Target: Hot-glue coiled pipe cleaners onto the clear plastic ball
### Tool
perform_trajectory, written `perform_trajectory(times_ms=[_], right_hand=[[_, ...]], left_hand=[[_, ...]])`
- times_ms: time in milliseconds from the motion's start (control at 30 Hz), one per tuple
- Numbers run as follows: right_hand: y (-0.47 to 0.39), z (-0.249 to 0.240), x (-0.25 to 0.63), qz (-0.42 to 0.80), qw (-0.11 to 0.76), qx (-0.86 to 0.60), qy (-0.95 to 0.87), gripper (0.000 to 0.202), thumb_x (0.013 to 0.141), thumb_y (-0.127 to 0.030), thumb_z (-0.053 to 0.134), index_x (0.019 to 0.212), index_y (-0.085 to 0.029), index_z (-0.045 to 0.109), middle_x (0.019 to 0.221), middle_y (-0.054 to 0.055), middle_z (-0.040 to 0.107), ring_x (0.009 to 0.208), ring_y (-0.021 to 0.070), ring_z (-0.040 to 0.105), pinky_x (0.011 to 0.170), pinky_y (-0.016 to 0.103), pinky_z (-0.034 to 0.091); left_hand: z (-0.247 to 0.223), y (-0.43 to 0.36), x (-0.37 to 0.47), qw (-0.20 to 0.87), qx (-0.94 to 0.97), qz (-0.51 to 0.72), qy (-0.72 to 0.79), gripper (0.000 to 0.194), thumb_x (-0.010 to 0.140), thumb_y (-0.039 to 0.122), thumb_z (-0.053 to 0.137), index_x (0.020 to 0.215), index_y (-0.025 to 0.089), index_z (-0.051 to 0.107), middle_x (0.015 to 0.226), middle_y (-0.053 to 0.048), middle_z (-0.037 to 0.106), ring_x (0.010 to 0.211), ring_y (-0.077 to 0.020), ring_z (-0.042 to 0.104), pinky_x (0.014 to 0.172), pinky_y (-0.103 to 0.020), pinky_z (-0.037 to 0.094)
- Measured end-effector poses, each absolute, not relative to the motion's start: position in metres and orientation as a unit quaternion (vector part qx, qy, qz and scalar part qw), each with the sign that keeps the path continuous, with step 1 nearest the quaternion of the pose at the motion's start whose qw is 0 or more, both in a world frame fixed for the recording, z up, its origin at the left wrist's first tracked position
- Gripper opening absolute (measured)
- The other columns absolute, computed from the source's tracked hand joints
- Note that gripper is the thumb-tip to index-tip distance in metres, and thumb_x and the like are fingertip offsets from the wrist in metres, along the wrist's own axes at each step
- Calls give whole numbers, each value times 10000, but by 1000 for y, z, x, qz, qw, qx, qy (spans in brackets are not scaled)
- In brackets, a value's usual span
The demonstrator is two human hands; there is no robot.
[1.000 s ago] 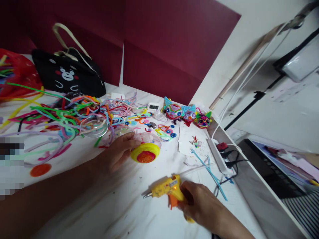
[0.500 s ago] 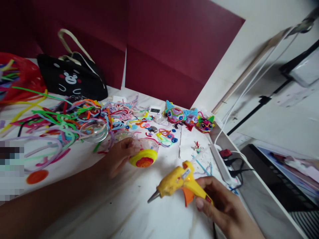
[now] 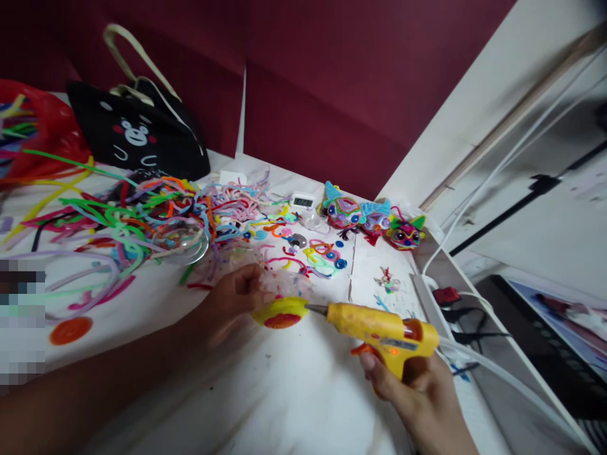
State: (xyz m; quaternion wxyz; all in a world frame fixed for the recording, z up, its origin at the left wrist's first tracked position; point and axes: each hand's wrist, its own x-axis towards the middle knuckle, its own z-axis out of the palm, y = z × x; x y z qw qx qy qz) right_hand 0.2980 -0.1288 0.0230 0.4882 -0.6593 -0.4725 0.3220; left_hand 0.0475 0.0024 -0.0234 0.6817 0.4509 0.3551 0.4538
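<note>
My left hand (image 3: pixel 241 294) is closed on a clear plastic ball (image 3: pixel 287 284) whose lower side bears a yellow ring (image 3: pixel 265 311) around an orange-red centre (image 3: pixel 282 321). In my right hand (image 3: pixel 412 385) is a yellow glue gun (image 3: pixel 379 325), held by its grip, with the thumb near the orange trigger. The metal nozzle (image 3: pixel 317 309) points left, at the right edge of the yellow ring; whether it touches cannot be told. A small orange light glows on the gun.
Tangled pipe cleaners (image 3: pixel 128 234) and a clear dome (image 3: pixel 190 243) lie left. Decorated balls (image 3: pixel 342 212) and a small clock (image 3: pixel 302 201) stand behind. A black bag (image 3: pixel 142 139) is back left, a power strip (image 3: pixel 431 309) right. An orange disc (image 3: pixel 71 330) lies front left.
My right hand has raised the glue gun and turned it level, bringing its nozzle up to the yellow ring. My left hand still holds the ball. The view has shifted slightly.
</note>
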Motion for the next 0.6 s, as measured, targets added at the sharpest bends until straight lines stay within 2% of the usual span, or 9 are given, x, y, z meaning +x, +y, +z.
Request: perform_trajectory(times_ms=[133, 300, 467, 600], right_hand=[[-126, 16, 291, 311, 492, -642, -500, 332, 833, -498, 799, 907, -229, 620, 735, 15, 694, 595, 170, 647, 530, 255, 554], [-131, 8, 285, 339, 490, -634, -493, 368, 859, -499, 777, 1028, -249, 567, 728, -5, 707, 639, 193, 703, 573, 264, 589], [-133, 5, 284, 323, 480, -638, -508, 387, 860, -511, 776, 1046, -249, 559, 817, 20, 714, 621, 192, 702, 515, 262, 574], [-133, 1, 284, 329, 470, -636, -516, 371, 876, -500, 761, 1067, -244, 573, 783, 29, 711, 637, 214, 711, 473, 263, 551]], left_hand=[[-25, -1, 49, 695, 433, 444, 364, 467, 611, 288, 936, 729, 190, 496, 670, 75, 473, 619, -87, 432, 588, -212, 378], [-22, -4, 51, 709, 434, 426, 358, 459, 623, 277, 924, 718, 190, 483, 677, 71, 481, 633, -91, 442, 601, -213, 387], [-21, -7, 52, 705, 454, 418, 349, 462, 638, 317, 921, 706, 188, 483, 681, 63, 478, 646, -99, 432, 600, -218, 376], [-17, -10, 54, 700, 453, 419, 360, 464, 632, 314, 918, 706, 185, 478, 678, 71, 436, 641, -88, 389, 597, -206, 335]])
